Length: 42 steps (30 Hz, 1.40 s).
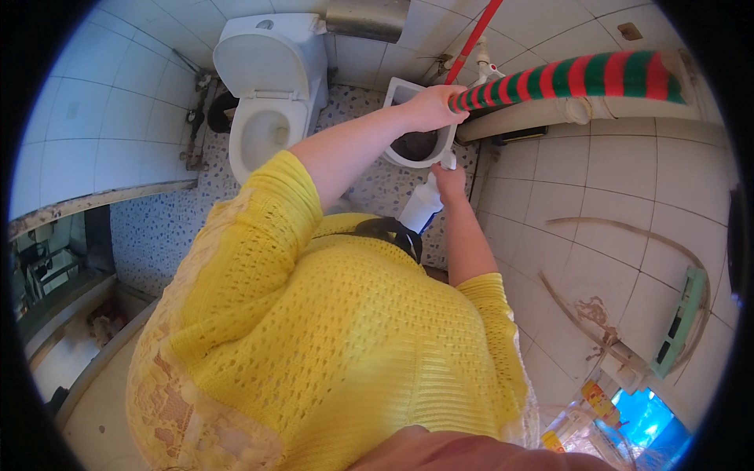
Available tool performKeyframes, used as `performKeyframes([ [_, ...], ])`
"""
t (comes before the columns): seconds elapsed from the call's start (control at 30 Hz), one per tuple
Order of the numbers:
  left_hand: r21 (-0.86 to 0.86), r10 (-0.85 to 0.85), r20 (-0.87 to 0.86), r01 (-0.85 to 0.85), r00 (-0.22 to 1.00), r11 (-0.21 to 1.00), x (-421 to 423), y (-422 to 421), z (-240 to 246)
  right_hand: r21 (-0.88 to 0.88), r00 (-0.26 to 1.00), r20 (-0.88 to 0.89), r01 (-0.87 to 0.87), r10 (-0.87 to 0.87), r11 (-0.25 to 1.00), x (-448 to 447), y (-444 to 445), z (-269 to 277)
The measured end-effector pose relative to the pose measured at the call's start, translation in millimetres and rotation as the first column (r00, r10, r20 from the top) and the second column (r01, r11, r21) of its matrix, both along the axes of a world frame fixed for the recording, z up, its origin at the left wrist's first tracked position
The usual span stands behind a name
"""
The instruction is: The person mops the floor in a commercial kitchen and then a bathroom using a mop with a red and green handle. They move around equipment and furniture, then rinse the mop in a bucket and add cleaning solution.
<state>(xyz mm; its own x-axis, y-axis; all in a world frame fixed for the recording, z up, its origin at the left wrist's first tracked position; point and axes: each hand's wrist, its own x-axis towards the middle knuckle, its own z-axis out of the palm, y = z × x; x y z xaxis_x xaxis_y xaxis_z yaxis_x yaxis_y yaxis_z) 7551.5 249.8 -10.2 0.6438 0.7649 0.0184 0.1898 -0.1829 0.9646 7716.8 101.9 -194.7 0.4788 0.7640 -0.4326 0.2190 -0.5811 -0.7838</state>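
My left hand (pixel 433 109) grips a red-and-green striped pole (pixel 548 82). The pole slants up to the right, and its lower end is hidden behind the hand. Below that hand is a white basin (pixel 419 163) on the floor, with a dark mass (pixel 415 145) inside that I cannot make out. Close to the basin's front rim, my right hand (pixel 450 181) is closed around the neck of a white spray bottle (pixel 419 205). The bottle tilts, its nozzle near the rim, and shows blue at its lower part.
A white toilet (pixel 268 132) with its lid raised stands left of the basin. A red pole (pixel 474 41) rises behind the basin, beside a thick pale pipe (pixel 530 118). White tiled walls (pixel 618 156) close in the right side. A green plastic holder (pixel 680 324) hangs there.
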Motion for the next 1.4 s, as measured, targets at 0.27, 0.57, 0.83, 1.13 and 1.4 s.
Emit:
performKeyframes([
  [0.27,-0.037,-0.028,-0.023,0.027,0.999,0.999,0.1,2.3,-6.6,0.027,1.000,-0.022,0.007,-0.007,1.000,3.2,-0.6,-7.2],
  [0.57,-0.027,-0.040,-0.020,0.040,0.999,0.999,1.1,0.9,-4.4,0.036,0.996,-0.074,-0.047,0.049,0.998,23.8,25.5,-8.8],
  [0.83,-0.027,0.012,0.053,-0.010,0.999,1.000,-3.4,2.9,-3.2,0.044,0.981,-0.099,-0.164,0.167,0.986,36.1,66.1,15.1],
  [1.13,-0.061,0.033,0.098,-0.027,0.995,0.998,-13.4,13.3,0.9,-0.129,0.964,-0.102,-0.258,0.246,0.957,49.6,108.4,55.2],
  [1.4,-0.165,0.047,0.098,-0.030,0.994,0.986,-26.4,23.9,4.1,-0.181,0.960,-0.045,-0.281,0.278,0.942,54.3,129.5,74.5],
])
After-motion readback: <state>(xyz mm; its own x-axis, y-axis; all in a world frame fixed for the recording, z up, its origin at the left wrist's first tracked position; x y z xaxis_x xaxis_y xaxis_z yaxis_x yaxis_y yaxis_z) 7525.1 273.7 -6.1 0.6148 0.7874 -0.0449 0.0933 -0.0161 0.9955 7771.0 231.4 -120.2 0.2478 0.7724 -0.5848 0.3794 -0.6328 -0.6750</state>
